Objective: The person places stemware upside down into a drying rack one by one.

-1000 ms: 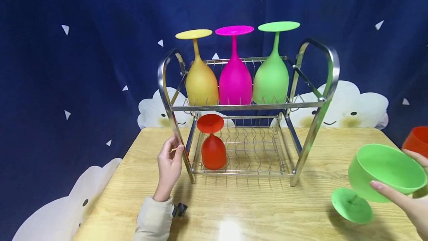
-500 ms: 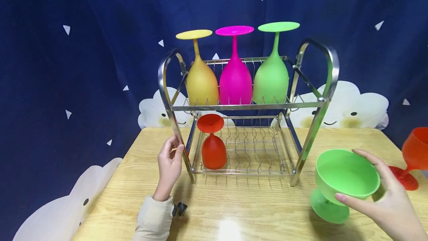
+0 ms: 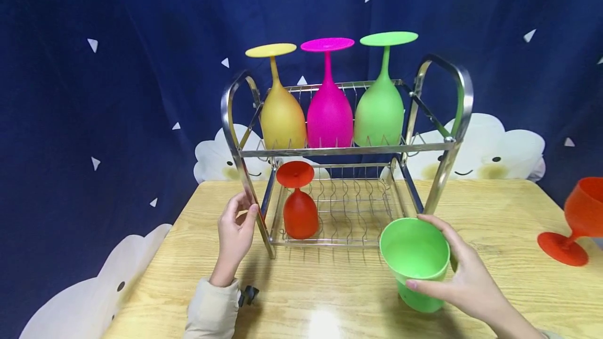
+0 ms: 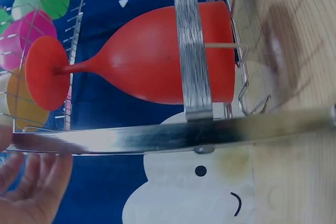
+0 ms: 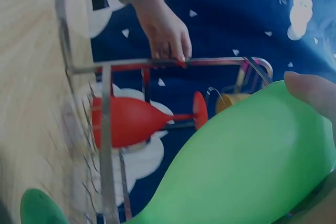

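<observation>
My left hand (image 3: 237, 234) grips the left front post of a two-tier metal dish rack (image 3: 339, 151), thumb on one side and fingers on the other. My right hand (image 3: 476, 281) holds a green goblet (image 3: 414, 247) by its bowl, just in front of the rack's lower right corner. Its mouth tips up towards the head camera; in the right wrist view its bowl (image 5: 247, 161) fills much of the picture. A red goblet (image 3: 300, 216) stands upside down at the left of the lower tier. Upside down on the upper tier are yellow (image 3: 282, 119), pink (image 3: 330, 119) and green (image 3: 379, 114) goblets.
Another red goblet (image 3: 584, 208) stands upright on the wooden table (image 3: 509, 245) at the far right, partly cut off by the frame. Behind the rack hangs a dark blue curtain (image 3: 118, 119) with white triangles and clouds.
My right hand has carried the green goblet leftwards from the right edge to the rack's front right corner, tipping its mouth more towards the head camera. My left hand stays on the post.
</observation>
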